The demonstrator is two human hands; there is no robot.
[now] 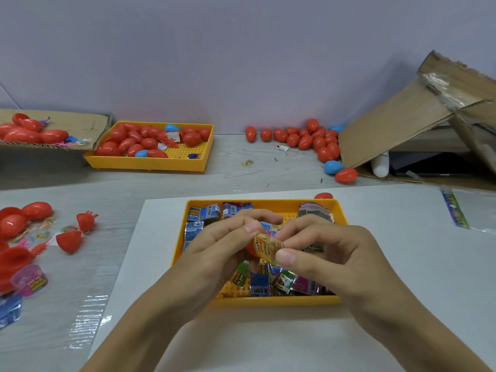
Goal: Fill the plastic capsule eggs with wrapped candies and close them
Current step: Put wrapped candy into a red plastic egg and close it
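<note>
Both hands over candy tray [338,299]: right hand [330,253] pinches yellow candy wrapper [268,247]; left hand [225,245] grips red egg half [251,251].

Grey table [268,170] carries yellow trays [150,163], red eggs [306,140], cardboard [397,124].

Left hand [225,237] and right hand [322,245] meet, fingers pinching.

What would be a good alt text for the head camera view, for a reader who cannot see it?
Two hands, left hand and right hand, pinch an orange wrapped candy against a red egg half above a yellow tray of wrapped candies. Behind, a second yellow tray and the table hold closed red and blue eggs.
</note>
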